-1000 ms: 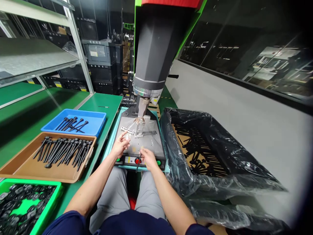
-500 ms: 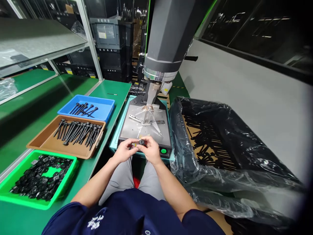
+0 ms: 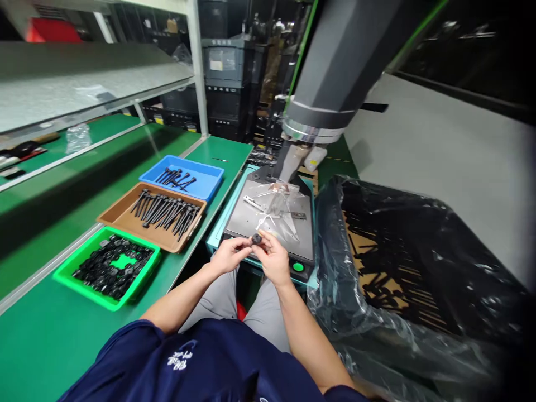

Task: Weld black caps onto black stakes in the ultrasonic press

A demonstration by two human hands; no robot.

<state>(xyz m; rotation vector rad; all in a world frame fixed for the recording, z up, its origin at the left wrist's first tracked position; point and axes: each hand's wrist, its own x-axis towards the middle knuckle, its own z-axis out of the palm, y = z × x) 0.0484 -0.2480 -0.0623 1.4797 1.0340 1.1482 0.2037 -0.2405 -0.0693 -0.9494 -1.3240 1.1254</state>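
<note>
A small round black part point(image 3: 257, 239) is held between my two hands, just in front of the machine's metal plate point(image 3: 238, 223). My right hand point(image 3: 273, 258) pinches it with thumb and fingers. My left hand point(image 3: 229, 254) is closed at its left side, fingertips meeting the part. Left of them, a green tray point(image 3: 62, 273) holds many small black round parts. Behind it, a brown tray point(image 3: 117, 211) carries long black rods with wider heads, and a blue tray point(image 3: 201, 170) has several more.
The machine's big grey head point(image 3: 330, 67) hangs over the plate, with a green button point(image 3: 298, 267) at the plate's front right. On the right stands a plastic-lined bin point(image 3: 339, 268) of black rods. A metal-framed shelf point(image 3: 200, 72) rises at the left.
The view has swung left, so everything sits further right in the picture. Both hands still hold the black part, which now appears turned slightly.
</note>
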